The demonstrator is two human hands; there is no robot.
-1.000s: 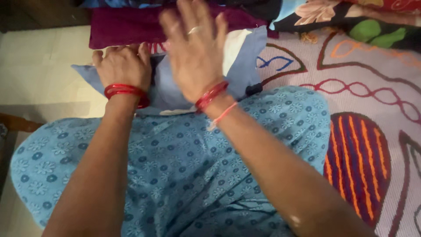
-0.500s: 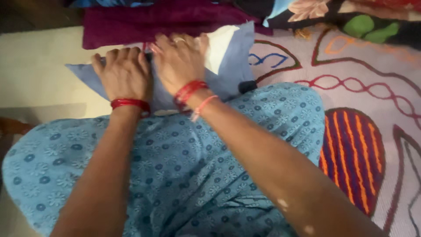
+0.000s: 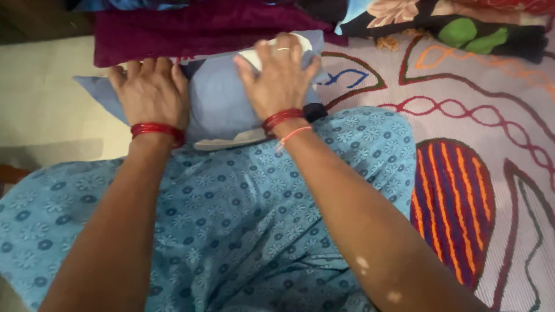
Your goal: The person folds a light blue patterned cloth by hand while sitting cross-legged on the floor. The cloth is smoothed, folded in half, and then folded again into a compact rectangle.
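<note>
I see a folded pale blue cloth (image 3: 222, 101) with a white patch at its far edge, lying just past my knees on the patterned mat (image 3: 462, 104) and touching a maroon cloth (image 3: 191, 29) behind it. My left hand (image 3: 151, 92) lies flat on its left part, fingers spread. My right hand (image 3: 280, 81) presses on its right part, fingers curled over the white patch; I cannot tell whether it grips the fabric. My blue flowered garment (image 3: 231, 219) hides the cloth's near edge. A small dark object (image 3: 315, 111) beside my right wrist is hard to make out.
</note>
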